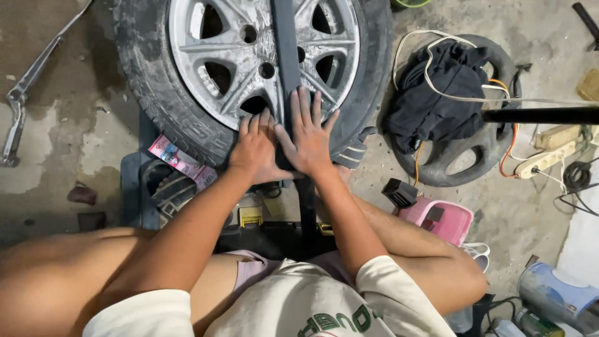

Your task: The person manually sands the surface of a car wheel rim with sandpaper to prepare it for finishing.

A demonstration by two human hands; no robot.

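Head view, looking down at a seated person's lap and forearms over a concrete floor.

A car wheel lies flat, top centre: worn black tyre around a silver spoked rim. A dark flat bar runs across the rim from the top edge down toward the person.

Left hand: palm down, fingers together and extended, pressed on the lower edge of the rim just left of the bar. Not clenched, nothing grasped.

Right hand: palm down, fingers spread, laid flat over the bar where it crosses the rim's lower edge. Flat press, no wrap around the bar. The two hands touch side by side; thumb of one overlaps the other.

Below the tyre, left: a pink-and-white packet tucked against the tread. Under the wheel, a dark stand with yellow clips.

Right of the wheel: a second, smaller black wheel-shaped piece on the floor, with a dark cloth bundled on it and a white cord looped over that. Orange wire beside it. A black tube enters from the right edge.

Near the right knee: a pink plastic object. Far left: a long metal wrench on the floor. A beige power strip lies at right.
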